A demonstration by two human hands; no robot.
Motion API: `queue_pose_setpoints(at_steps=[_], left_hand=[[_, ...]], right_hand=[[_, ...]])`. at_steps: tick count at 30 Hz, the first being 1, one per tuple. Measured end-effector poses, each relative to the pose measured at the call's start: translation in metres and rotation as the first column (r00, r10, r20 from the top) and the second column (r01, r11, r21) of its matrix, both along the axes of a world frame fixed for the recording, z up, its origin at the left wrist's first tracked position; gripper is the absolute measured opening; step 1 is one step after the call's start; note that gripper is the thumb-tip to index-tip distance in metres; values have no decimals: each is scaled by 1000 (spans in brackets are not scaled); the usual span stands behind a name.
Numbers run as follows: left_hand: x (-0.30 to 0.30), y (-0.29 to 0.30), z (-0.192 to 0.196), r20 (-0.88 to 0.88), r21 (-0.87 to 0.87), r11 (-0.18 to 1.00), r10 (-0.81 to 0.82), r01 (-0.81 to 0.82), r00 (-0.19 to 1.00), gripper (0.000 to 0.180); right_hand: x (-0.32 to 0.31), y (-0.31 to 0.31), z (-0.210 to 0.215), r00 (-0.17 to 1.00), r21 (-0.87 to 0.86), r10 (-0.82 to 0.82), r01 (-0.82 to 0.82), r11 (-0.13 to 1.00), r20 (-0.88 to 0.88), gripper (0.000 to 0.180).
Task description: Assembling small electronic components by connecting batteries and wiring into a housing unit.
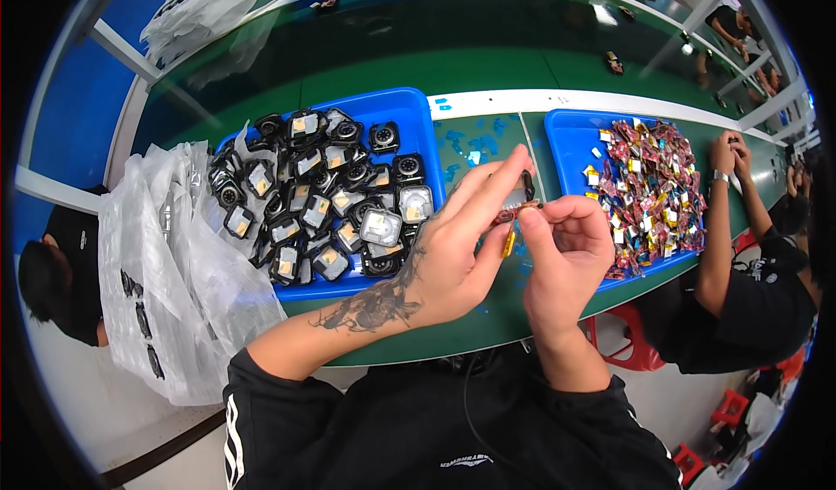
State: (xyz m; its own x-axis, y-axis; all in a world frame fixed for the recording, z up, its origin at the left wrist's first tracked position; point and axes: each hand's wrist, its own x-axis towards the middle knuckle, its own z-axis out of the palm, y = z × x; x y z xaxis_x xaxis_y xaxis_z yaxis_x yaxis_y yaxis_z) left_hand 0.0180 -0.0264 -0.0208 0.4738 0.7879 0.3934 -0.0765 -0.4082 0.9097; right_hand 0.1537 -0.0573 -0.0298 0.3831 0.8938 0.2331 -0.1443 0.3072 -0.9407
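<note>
Working over a green surface (435,335) with a blue tray (564,159) out past the right fingers (566,205), pinching a small reddish part (508,216) in them; can't tell the left fingers' (495,183) grip tbh. Could drop it below the fingers by pinching too loosely, or tear its yellow tab (509,245) by twisting. Spotting white lettering (467,461) further below the fingers, just nothing legible on the part.

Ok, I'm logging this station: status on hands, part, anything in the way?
Right hand pinching small reddish part; left hand beside it, grip unclear. Part partly hidden by hands. Blue trays either side: black cases left, reddish parts right.
</note>
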Motion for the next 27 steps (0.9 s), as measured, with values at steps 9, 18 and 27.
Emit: queue_pose_setpoints(at_steps=[9,18,27], left_hand=[[2,0,-3,59,-14,1000,0,1,998,58],[5,-2,-8,177,-189,982,53,-19,983,45],[-9,9,14,212,-340,936,167,-88,963,50]], right_hand=[[3,2,-11,996,59,-16,11,998,84,28],[4,8,-7,985,-22,145,-144,989,91,41],[8,51,23,915,-167,381,-359,918,129,41]])
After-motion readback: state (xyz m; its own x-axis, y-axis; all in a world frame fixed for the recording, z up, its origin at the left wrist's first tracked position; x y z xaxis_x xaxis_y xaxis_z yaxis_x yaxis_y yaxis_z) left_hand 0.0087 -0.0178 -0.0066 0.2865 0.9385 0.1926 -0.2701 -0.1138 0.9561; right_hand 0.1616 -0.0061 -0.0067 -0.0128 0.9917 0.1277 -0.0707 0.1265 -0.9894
